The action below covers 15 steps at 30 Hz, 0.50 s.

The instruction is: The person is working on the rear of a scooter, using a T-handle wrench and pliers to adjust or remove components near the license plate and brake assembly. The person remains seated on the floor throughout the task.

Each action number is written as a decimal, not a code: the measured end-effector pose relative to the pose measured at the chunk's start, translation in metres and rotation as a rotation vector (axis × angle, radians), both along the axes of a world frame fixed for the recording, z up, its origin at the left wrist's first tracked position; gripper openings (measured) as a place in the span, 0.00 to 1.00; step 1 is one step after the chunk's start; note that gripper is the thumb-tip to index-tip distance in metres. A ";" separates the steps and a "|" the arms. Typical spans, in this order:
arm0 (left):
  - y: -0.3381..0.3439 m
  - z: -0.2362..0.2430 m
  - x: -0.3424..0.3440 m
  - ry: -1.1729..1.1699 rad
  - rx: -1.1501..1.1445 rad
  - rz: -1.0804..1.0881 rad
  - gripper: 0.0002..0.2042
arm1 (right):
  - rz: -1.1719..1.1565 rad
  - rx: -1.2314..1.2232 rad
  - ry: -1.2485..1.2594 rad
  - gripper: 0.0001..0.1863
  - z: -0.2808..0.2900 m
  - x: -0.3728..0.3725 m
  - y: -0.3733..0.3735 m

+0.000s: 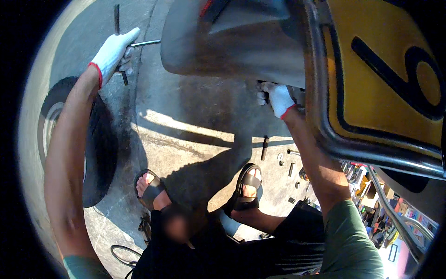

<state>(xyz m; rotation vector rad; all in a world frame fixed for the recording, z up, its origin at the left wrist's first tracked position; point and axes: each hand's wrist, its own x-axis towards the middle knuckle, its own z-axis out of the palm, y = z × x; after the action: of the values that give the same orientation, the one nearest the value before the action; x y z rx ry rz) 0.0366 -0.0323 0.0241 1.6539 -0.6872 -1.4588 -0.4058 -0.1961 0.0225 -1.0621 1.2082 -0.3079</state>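
Observation:
In a white glove with a red cuff, my left hand (110,58) is closed round the black bar of a T-handle wrench (116,19). The wrench's shiny shaft runs right and goes out of sight at a smooth grey body panel (232,58). My right hand (278,98), gloved the same way, reaches under the lower edge of that panel with its fingers curled. What these fingers hold or touch lies in shadow and cannot be made out. Just right of it hangs a yellow plate (367,107) in a dark, shiny frame.
A tyre (102,153) stands at the left beneath my left forearm. On the concrete near my right foot lie a dark metal bar (265,148), a socket (291,169) and other small parts. Mixed goods (371,200) and metal tubes (395,209) crowd the lower right. A black cable (121,253) curls lower left.

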 end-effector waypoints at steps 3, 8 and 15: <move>0.007 0.000 -0.021 -0.086 -0.056 0.301 0.22 | -0.035 0.016 -0.017 0.05 -0.005 0.002 0.001; 0.026 -0.015 -0.036 -0.965 -0.541 0.302 0.16 | -0.016 -0.202 0.132 0.04 0.013 0.018 0.019; -0.006 -0.037 -0.008 -1.125 0.071 -0.221 0.17 | -0.063 -0.139 0.065 0.04 0.015 0.011 0.015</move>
<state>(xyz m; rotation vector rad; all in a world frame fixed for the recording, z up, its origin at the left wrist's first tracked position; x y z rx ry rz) 0.0286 -0.0380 -0.0126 2.4727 -1.4462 -0.5511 -0.3944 -0.1814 0.0377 -1.1624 1.2950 -0.4137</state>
